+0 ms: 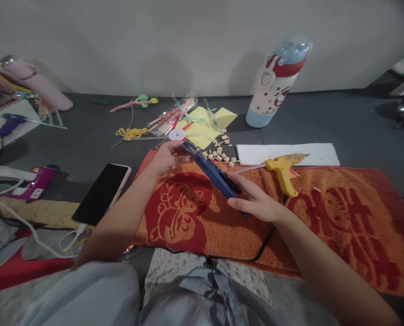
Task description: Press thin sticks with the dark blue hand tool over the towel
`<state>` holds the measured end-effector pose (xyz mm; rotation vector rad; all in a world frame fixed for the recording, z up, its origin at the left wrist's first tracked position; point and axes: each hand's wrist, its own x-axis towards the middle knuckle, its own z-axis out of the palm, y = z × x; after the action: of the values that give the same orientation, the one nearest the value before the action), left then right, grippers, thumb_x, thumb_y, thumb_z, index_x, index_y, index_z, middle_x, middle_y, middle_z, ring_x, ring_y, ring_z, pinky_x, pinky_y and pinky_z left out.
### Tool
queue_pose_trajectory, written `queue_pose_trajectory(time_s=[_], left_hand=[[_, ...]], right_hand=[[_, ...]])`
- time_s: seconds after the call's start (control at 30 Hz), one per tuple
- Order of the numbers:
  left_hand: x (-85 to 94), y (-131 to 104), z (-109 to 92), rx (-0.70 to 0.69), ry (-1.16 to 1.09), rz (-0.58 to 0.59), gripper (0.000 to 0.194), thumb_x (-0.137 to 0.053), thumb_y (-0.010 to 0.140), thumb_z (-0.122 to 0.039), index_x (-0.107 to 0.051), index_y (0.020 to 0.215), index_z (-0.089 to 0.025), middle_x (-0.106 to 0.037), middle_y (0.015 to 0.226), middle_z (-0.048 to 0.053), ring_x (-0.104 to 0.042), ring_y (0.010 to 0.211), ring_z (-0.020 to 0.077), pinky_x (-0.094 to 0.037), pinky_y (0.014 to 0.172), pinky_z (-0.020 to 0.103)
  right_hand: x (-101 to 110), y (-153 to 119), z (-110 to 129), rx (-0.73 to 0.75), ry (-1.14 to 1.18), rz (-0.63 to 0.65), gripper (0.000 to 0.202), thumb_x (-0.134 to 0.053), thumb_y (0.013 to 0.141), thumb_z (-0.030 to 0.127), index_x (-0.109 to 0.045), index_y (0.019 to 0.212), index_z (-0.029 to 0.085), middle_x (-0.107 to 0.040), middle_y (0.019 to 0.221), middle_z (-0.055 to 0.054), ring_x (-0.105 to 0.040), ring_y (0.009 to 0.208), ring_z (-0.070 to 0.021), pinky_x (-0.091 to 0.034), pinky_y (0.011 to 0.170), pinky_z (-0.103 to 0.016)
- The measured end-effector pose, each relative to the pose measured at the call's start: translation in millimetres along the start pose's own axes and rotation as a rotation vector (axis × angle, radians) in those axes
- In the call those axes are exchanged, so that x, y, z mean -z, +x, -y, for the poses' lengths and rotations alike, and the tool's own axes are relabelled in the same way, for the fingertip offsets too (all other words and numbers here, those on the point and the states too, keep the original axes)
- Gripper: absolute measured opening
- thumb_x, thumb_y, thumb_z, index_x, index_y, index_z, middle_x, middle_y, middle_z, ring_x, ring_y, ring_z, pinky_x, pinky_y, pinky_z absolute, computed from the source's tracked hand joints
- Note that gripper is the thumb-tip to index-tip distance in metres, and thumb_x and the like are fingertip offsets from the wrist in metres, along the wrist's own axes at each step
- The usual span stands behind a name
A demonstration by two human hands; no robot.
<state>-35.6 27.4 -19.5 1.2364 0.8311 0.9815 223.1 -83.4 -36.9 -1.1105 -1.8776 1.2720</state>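
A long, narrow dark blue object (210,171) is held aslant over the orange and red towel (218,226); I cannot make out its exact kind. My left hand (170,158) grips its upper left end, thumb and fingers closing on it. Around its lower right end is my right hand (252,197), thumb on the near side. Just right of that hand, a yellow glue gun (285,170) lies on the towel with a clear glue stick in its back. Small cut wooden pieces (218,155) are scattered beyond the blue object.
Yellow paper (202,127), bagged sticks (175,113) and yellow yarn (131,133) lie at the back. A character bottle (273,90) stands near the wall. A white strip (290,153) borders the towel. At left are a phone (102,194), purple power strip (34,183) and blue glue gun (10,123).
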Motion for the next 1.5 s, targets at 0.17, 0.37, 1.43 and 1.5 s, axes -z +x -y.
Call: queue_pose_trajectory(time_s=[0.17,0.37,1.43,1.5], left_hand=[[-6.4,-1,-1,-0.045,0.197,-0.024,0.03,-0.084,0.058,-0.038,-0.073,0.072,-0.014,-0.071,0.067,0.004,-0.065,0.061,0.0146,-0.053,0.063,0.027],[-14.8,-8,1,-0.37,0.774,-0.26,0.013,-0.068,0.075,-0.027,-0.075,0.071,-0.017,-0.074,0.073,0.004,-0.067,0.069,0.0149,-0.051,0.066,0.024],[-18.8,-15,-14,-0.398,0.892,-0.303,0.01,-0.068,0.072,-0.025,-0.074,0.066,-0.019,-0.074,0.069,0.002,-0.065,0.065,0.0141,-0.05,0.068,0.025],[-19.0,-15,-13,-0.411,0.888,-0.306,0.01,-0.068,0.073,-0.024,-0.074,0.067,-0.019,-0.074,0.07,0.003,-0.065,0.065,0.0139,-0.05,0.068,0.025]], right_hand=[[-2,5,5,0.054,-0.053,-0.078,0.069,-0.058,0.085,0.058,-0.042,0.142,0.023,-0.054,0.14,-0.013,-0.053,0.127,-0.0342,-0.042,0.106,-0.052],[-2,8,8,0.067,-0.145,-0.128,0.073,-0.059,0.086,0.055,-0.037,0.144,0.018,-0.048,0.145,-0.018,-0.047,0.132,-0.036,-0.036,0.111,-0.054],[0,6,4,0.032,-0.016,-0.08,0.066,-0.053,0.09,0.053,-0.039,0.147,0.022,-0.047,0.149,-0.011,-0.043,0.137,-0.0318,-0.031,0.115,-0.05],[0,6,5,0.036,-0.021,-0.08,0.065,-0.053,0.091,0.052,-0.038,0.147,0.023,-0.046,0.15,-0.011,-0.043,0.137,-0.031,-0.03,0.116,-0.05]])
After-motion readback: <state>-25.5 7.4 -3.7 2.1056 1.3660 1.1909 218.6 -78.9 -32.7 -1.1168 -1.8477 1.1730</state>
